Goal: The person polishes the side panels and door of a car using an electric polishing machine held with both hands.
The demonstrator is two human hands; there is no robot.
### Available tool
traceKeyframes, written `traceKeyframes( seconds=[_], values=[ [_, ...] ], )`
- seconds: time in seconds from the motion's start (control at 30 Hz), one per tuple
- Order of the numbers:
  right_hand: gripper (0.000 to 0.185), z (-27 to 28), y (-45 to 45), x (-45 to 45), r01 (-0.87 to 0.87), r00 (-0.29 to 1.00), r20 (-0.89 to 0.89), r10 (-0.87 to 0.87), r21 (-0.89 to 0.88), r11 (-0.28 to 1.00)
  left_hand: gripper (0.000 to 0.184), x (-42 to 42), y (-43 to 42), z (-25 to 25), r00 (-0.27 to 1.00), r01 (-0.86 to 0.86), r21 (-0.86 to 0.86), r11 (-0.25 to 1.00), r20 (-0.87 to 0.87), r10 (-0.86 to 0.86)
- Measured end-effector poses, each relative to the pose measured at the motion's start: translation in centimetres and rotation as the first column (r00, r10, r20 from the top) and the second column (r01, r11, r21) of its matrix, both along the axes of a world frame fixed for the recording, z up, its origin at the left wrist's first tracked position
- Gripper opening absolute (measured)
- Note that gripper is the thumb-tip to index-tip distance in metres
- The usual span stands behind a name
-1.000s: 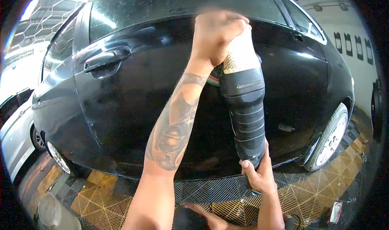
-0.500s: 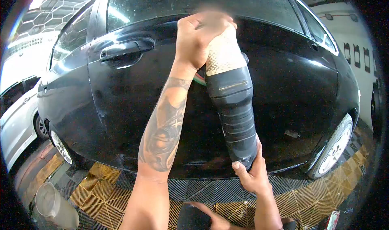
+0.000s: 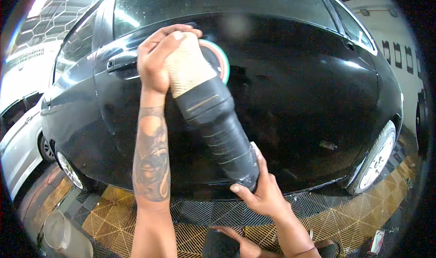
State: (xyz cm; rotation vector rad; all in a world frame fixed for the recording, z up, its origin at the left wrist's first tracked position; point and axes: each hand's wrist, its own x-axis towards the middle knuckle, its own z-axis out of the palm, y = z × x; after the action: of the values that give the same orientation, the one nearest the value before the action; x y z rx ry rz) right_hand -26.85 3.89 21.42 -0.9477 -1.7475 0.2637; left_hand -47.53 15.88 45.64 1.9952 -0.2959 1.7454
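Note:
A car polisher (image 3: 222,126) with a black ribbed body and a pale, mesh-textured head cover slants across the black car door (image 3: 295,108). My left hand (image 3: 155,58) is wrapped over the covered head at its upper end. Down at the rear end, my right hand (image 3: 268,192) grips the black body, thumb on the near side. A round pad (image 3: 224,60) with a green edge shows beside the head, facing the door panel; the rest of it is hidden behind the tool. Just left of my left hand is the door handle (image 3: 119,63), partly covered.
The car's rear wheel (image 3: 374,162) stands at the right. A grey bucket (image 3: 66,233) is on the tiled floor (image 3: 113,212) at lower left, with a white car (image 3: 22,140) beyond. A small box-like object (image 3: 376,242) lies at lower right.
Both hands have carried the polisher to the left, its head also slightly down and now tilted leftward. More of the green-edged pad shows.

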Motion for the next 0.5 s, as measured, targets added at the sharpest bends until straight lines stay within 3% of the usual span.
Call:
traceKeyframes(
  seconds=[0.07, 0.13, 0.5],
  values=[
    [0.105, -0.1, 0.4, -0.3, -0.002, 1.0, 0.027, 0.0, 0.058, 0.998, 0.028, -0.7, -0.2, -0.1, 0.999, 0.04, 0.006, 0.999, -0.02, -0.04],
    [0.105, -0.2, 0.4, -0.4, -0.001, 1.0, 0.018, 0.001, 0.035, 0.999, 0.04, -1.1, 0.2, -0.1, 0.995, -0.072, 0.007, 0.997, -0.067, 0.073],
    [0.105, -0.9, -0.8, 2.3, 0.043, 0.998, -0.054, -0.042, 0.012, 0.999, 0.033, 4.2, -0.1, 0.8, 0.992, 0.036, 0.024, 0.999, -0.118, -0.033]
  ],
)
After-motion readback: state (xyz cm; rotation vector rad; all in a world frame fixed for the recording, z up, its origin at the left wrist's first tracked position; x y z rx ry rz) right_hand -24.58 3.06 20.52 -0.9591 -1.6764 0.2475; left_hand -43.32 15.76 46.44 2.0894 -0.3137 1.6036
